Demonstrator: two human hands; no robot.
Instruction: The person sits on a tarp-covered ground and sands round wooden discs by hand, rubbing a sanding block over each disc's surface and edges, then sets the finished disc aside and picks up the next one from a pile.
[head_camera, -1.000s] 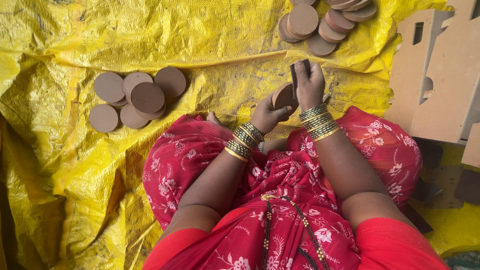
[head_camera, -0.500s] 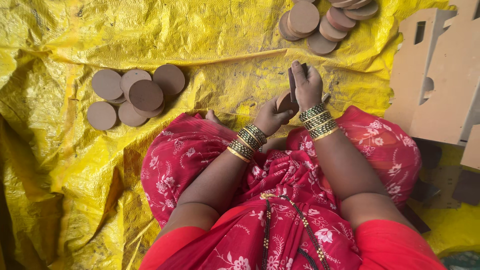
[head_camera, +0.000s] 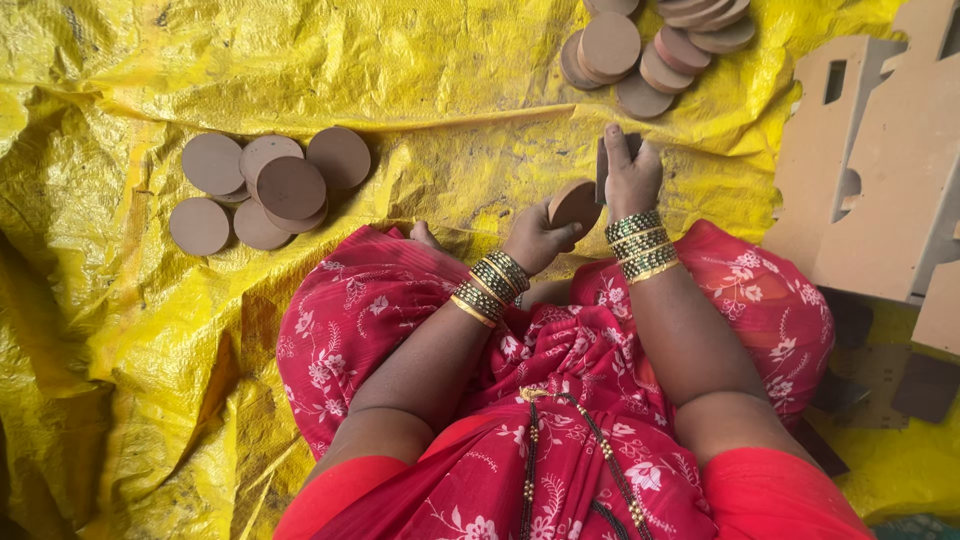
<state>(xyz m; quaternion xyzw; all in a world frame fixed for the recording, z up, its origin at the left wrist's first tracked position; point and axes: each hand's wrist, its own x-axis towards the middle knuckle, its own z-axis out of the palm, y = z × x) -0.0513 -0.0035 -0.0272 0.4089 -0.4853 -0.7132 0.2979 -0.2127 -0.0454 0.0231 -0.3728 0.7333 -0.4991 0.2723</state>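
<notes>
Seated person, red floral cloth (head_camera: 560, 400) over the lap, nearest the camera. Bangles (head_camera: 490, 288) on both wrists.

Left hand (head_camera: 535, 240) is closed round a brown disc (head_camera: 575, 203), held on edge just above the knees. Fingers wrap its lower rim; the face tilts toward the right hand.

Right hand (head_camera: 632, 180) grips a small dark block (head_camera: 604, 165), fingers shut on it with the thumb along the top. The block touches, or sits just beside, the disc's upper edge; the exact contact is too small to tell.

Change from a second ago: the disc was lower and flatter in the left hand. It has turned up to meet the block, and the right hand has barely shifted. Reads as rim-rubbing work, one disc in hand, mid-pass.

Under everything lies a crumpled yellow sheet (head_camera: 120, 330). A left pile (head_camera: 265, 190) of discs lies flat and overlapping, well apart from the hands. A far pile (head_camera: 650, 45), stacked looser, sits at the top edge beyond the right hand. Both piles are unchanged. Pale cut boards (head_camera: 880, 170) lean at the right.
</notes>
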